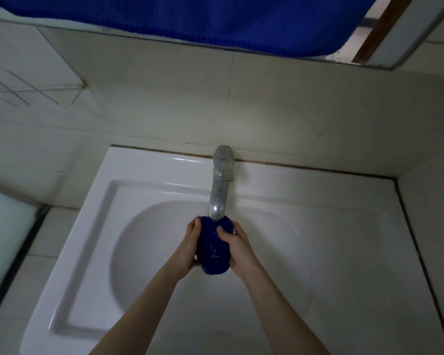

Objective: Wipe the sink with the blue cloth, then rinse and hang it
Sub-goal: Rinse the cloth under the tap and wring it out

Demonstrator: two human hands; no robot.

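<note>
A bunched-up blue cloth (pixel 214 248) is held over the white sink (pixel 144 175) basin, directly under the spout of the metal tap (pixel 219 190). My left hand (pixel 190 245) grips its left side with the fingers curled round it. My right hand (pixel 235 248) grips its right side, thumb pressed on the front. The cloth looks wet and shiny. I cannot tell whether water is running.
A large blue towel (pixel 203 19) hangs along the top of the view, above the tiled wall. A wire rack (pixel 23 93) is fixed to the wall at the left. A tiled side wall (pixel 431 226) borders the sink's right edge.
</note>
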